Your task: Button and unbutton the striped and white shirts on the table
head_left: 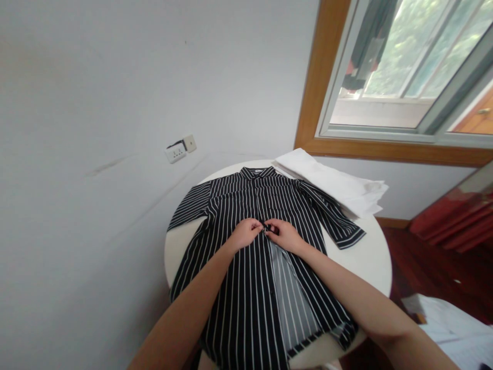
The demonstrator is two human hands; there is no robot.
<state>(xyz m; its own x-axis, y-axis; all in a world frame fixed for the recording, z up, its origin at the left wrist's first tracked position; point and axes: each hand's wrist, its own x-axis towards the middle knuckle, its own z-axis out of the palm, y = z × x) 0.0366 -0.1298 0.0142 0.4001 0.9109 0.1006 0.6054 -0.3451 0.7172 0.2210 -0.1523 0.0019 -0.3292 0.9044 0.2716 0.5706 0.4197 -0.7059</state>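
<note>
A black shirt with white stripes lies front up, its collar at the far side and its sleeves spread out. Above the hands its front is closed; below them it falls apart and the grey inside shows. My left hand pinches one front edge of the shirt at mid-length. Close beside it, my right hand has its fingers closed on the other front edge. The fingertips nearly meet, and any button between them is too small to make out.
Beneath the shirt is a round white table. White folded sheets lie at its back right, touching the right sleeve. A wall with a socket borders the left, a wood-framed window the back right. White papers are at lower right.
</note>
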